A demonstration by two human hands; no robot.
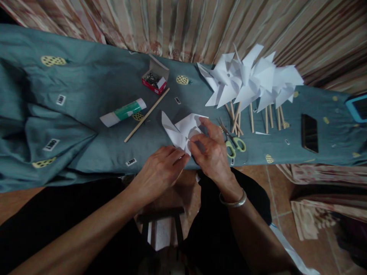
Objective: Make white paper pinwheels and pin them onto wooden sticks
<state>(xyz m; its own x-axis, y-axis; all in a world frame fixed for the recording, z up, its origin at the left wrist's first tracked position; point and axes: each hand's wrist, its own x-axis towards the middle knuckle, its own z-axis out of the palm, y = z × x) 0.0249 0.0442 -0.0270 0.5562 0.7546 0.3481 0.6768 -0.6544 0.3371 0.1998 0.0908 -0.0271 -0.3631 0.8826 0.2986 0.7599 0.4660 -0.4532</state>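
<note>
Both of my hands are on a white paper pinwheel (178, 133) at the front edge of the cloth-covered table. My left hand (166, 162) pinches its near corner between thumb and fingers. My right hand (210, 147), with a bangle at the wrist, grips the paper near its middle and right side, fingers bent. Some blades of the pinwheel stand up on the far side; the part under my fingers is hidden. Close to my right hand lies a pair of scissors (233, 143) with green handles. A bare wooden stick (146, 115) rests to the left of the paper.
A glue tube (123, 112) and an open red box (155, 78) of small metal pieces lie on the left. Several finished pinwheels (252, 78) on wooden sticks are piled at the back right. A dark phone (309, 133) and a blue-edged device (358, 108) are farther right.
</note>
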